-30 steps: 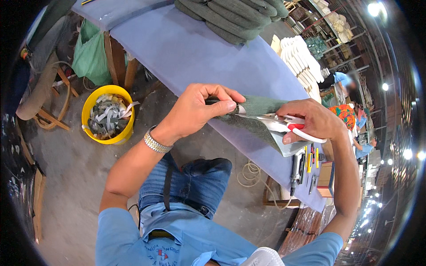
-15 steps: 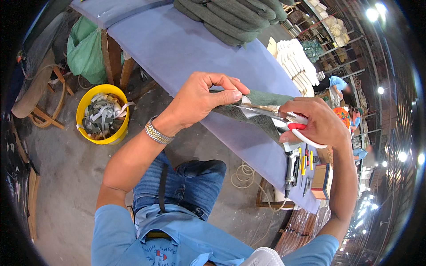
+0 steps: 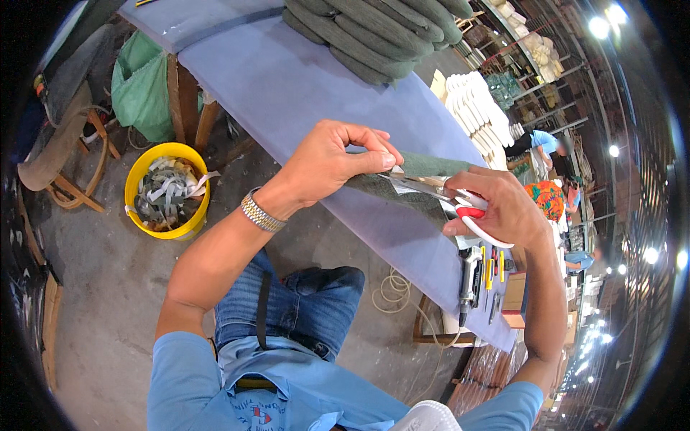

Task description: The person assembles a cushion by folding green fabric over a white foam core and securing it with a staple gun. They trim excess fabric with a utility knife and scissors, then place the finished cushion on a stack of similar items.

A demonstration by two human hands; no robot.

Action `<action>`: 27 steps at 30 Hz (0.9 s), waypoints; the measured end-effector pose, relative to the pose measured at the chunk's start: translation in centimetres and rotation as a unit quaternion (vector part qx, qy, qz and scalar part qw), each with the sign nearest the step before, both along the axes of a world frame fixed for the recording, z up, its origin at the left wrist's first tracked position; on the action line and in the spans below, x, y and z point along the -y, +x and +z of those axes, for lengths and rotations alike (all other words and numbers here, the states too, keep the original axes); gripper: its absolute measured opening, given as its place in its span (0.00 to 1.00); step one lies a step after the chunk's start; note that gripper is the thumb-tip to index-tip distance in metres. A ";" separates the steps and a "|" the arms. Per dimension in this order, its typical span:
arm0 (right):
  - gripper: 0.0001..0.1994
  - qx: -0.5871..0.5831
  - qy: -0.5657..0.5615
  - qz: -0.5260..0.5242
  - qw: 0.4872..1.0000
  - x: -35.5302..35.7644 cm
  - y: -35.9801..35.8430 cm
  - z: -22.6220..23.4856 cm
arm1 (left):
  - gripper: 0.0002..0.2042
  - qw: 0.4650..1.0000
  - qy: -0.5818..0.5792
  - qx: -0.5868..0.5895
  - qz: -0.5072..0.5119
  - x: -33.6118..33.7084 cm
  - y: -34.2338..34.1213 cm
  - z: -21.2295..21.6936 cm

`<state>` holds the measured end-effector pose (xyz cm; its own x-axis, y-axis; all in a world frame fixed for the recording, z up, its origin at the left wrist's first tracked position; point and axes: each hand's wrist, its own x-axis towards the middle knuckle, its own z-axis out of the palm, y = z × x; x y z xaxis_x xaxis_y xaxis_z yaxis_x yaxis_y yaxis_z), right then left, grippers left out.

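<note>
My left hand (image 3: 332, 159) pinches the near end of a dark green fabric piece (image 3: 425, 167) and holds it up over the table edge. A metal watch band sits on that wrist. My right hand (image 3: 499, 208) grips red-and-white handled scissors (image 3: 460, 207). Their blades point left into the fabric, close to my left fingertips. The piece hangs between both hands above the lavender-covered table (image 3: 287, 93).
A stack of dark green padded pieces (image 3: 374, 32) lies at the table's far end, with white shaped parts (image 3: 478, 108) beyond. A yellow bucket (image 3: 167, 188) of scraps stands on the floor left. Hand tools (image 3: 480, 276) lie at the table's right end. Other people (image 3: 546, 197) work farther right.
Both hands have stayed together on the fabric and drifted slightly. The scissor blades have advanced left toward my left fingers.
</note>
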<state>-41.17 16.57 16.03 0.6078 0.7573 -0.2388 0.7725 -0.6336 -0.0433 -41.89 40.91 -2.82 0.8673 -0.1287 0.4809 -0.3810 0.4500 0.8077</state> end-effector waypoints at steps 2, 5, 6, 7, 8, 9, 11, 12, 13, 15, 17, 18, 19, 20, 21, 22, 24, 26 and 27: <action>0.24 0.004 0.038 0.013 0.999 0.0 0.0 -0.5 | 0.05 1.000 0.002 -0.006 -0.001 0.0 -0.1 0.2; 0.24 0.011 0.056 0.024 0.998 -0.1 0.0 -0.9 | 0.05 1.000 0.026 0.008 -0.002 0.1 -0.1 0.3; 0.24 0.014 0.055 0.026 0.998 -0.1 -0.1 -1.0 | 0.05 1.000 0.030 0.007 -0.002 0.2 0.0 0.4; 0.24 0.017 0.050 0.022 0.998 -0.3 -0.2 -1.0 | 0.05 0.999 0.034 0.006 -0.003 0.2 0.0 0.4; 0.24 0.020 0.048 0.020 0.998 -0.5 -0.3 -1.0 | 0.06 0.999 0.040 0.004 -0.002 0.1 0.0 0.4; 0.24 0.023 0.045 0.017 0.999 -0.8 -0.4 -1.1 | 0.06 0.999 0.038 0.001 -0.005 0.0 0.1 0.4; 0.24 0.016 0.038 0.007 0.999 -1.0 -0.5 -1.2 | 0.06 0.999 0.033 -0.006 -0.012 -0.1 0.4 0.2; 0.24 0.013 0.035 0.002 0.999 -1.0 -0.5 -1.3 | 0.06 0.999 0.029 -0.016 -0.012 -0.1 0.3 0.3; 0.24 0.008 0.031 0.001 0.999 -1.0 -0.5 -1.3 | 0.06 0.999 0.026 -0.025 -0.012 0.0 0.2 0.4; 0.24 0.000 0.020 0.001 1.000 -0.8 -0.4 -1.4 | 0.06 0.999 0.025 -0.039 -0.010 0.1 0.0 0.6; 0.24 -0.019 0.005 -0.016 1.000 -0.9 -0.5 -1.4 | 0.06 0.998 0.035 -0.046 -0.006 0.1 -0.2 0.6; 0.25 -0.028 -0.003 -0.025 0.999 -0.9 -0.6 -1.4 | 0.06 0.998 0.017 -0.044 0.037 0.5 -0.2 0.4; 0.25 -0.050 0.001 -0.021 0.999 -0.7 -0.4 -1.5 | 0.07 0.996 -0.001 -0.042 0.081 1.2 -0.2 0.1; 0.25 -0.071 0.006 -0.017 0.997 -0.5 -0.1 -1.6 | 0.07 0.991 -0.018 -0.039 0.125 1.8 -0.2 -0.1; 0.24 -0.092 0.010 -0.012 0.996 -0.1 0.1 -1.7 | 0.07 0.981 -0.006 -0.001 0.194 2.2 -0.2 -0.3; 0.25 -0.106 0.029 -0.025 0.994 0.5 0.2 -1.9 | 0.07 0.964 0.006 0.036 0.262 2.5 -0.3 -0.5; 0.25 -0.138 0.062 -0.054 0.987 2.3 0.1 -2.2 | 0.06 0.944 0.003 0.076 0.321 2.8 -0.4 -1.3; 0.26 -0.144 0.068 -0.115 0.981 4.1 -0.6 -2.2 | 0.05 0.944 -0.022 0.084 0.318 2.3 0.2 -2.1; 0.27 -0.148 0.071 -0.139 0.977 4.9 -0.8 -2.3 | 0.04 0.949 -0.046 0.083 0.300 2.2 0.5 -2.6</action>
